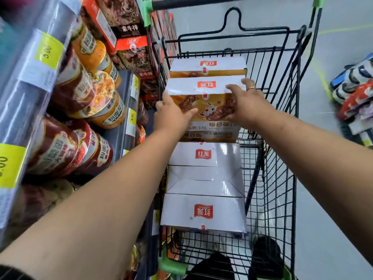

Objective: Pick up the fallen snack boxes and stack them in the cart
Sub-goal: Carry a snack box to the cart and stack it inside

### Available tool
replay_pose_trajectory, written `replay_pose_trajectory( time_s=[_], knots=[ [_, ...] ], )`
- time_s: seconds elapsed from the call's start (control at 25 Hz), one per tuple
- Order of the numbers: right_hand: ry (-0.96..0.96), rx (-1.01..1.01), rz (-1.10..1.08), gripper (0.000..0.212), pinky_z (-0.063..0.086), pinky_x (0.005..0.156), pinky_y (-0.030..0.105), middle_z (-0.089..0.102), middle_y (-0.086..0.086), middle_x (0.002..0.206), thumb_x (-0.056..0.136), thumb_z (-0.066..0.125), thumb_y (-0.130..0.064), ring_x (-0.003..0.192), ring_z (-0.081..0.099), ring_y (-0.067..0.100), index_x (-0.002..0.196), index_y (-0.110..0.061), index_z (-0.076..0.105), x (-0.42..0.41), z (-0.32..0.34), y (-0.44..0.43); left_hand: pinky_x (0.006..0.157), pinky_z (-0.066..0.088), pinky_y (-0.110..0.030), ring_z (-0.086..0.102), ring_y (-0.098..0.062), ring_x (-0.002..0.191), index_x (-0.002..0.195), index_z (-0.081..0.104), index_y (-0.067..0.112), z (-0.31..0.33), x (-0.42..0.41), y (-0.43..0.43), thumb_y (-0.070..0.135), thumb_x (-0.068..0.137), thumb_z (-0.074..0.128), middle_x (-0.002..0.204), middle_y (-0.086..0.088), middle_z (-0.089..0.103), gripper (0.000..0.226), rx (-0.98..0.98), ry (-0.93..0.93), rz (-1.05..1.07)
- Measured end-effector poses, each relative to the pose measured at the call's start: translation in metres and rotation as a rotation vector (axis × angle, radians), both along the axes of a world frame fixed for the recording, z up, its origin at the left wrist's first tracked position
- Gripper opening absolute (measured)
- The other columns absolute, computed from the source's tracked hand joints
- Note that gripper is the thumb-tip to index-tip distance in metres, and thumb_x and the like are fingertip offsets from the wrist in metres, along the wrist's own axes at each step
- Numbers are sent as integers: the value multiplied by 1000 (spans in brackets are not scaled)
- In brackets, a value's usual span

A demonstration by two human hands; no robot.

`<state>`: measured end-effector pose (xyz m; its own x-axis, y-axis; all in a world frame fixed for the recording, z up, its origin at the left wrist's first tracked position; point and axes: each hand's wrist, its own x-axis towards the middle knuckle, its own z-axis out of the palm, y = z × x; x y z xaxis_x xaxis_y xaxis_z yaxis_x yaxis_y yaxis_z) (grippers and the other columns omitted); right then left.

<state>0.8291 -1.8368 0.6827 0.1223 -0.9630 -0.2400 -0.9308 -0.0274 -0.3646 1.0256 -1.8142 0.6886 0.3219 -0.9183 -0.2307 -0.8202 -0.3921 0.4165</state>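
Shoes (264, 257): two dark shoes at the bottom edge, seen through the wire floor.
Cart (278, 178): black wire cart with green corner pieces, just beside a store shelf on the left.
Near snack boxes (203, 211): three boxes with white tops and red logos, touching in a row along the left side of the cart.
Left hand (173, 114): grips the left edge of the held snack box, thumb laid flat across the printed front. The fingers are together down the side and partly hidden.
Right hand (248, 104): grips the upper right corner of the same box. The fingers are spread over the white top, the thumb is on the front, and a ring (251, 88) is on one finger.
Held snack box (203, 98): orange and white, between both hands inside the cart, beyond the near row.
Far snack box (207, 67): just behind the held one, against the far wire wall.
Shelf (129, 102): holds noodle tubs (80, 98) and yellow price tags.
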Motion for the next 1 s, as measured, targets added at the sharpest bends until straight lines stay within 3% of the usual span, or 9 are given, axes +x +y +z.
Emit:
replay_pose_trajectory(
  time_s=[0.2, 0.4, 0.72, 1.0],
  knots=[
    [-80, -15, -96, 87, 29, 111, 50, 10, 9, 157, 80, 76, -35, 137, 27, 38, 149, -32, 24, -5, 22, 50, 104, 41, -44, 42, -35, 130, 152, 15, 19, 24, -17, 31, 56, 82, 67, 150, -14, 29, 95, -105, -30, -210],
    [-108, -80, -216, 82, 37, 105, 47, 14, 10, 154, 79, 75, -38, 132, 33, 37, 146, -35, 28, -40, 44, 104, 106, 39, -44, 40, -35, 131, 152, 18, 18, 44, -71, 62, 57, 79, 70, 145, -14, 35, 97, -154, -46, -410],
    [-70, -119, -483, 85, 36, 108, 44, 9, 10, 156, 79, 75, -43, 138, 26, 37, 148, -33, 25, -155, 76, 225, 108, 34, -41, 36, -31, 135, 153, 16, 17, 86, -208, 145, 48, 83, 69, 147, -13, 34, 93, -256, 37, -830],
    [-98, -187, -760, 90, 43, 101, 40, 24, 7, 148, 72, 78, -48, 130, 40, 32, 146, -34, 29, -284, 104, 406, 103, 36, -42, 41, -34, 128, 153, 17, 19, 117, -356, 295, 53, 88, 60, 143, -13, 39, 85, -258, 101, -1106]
  ],
)
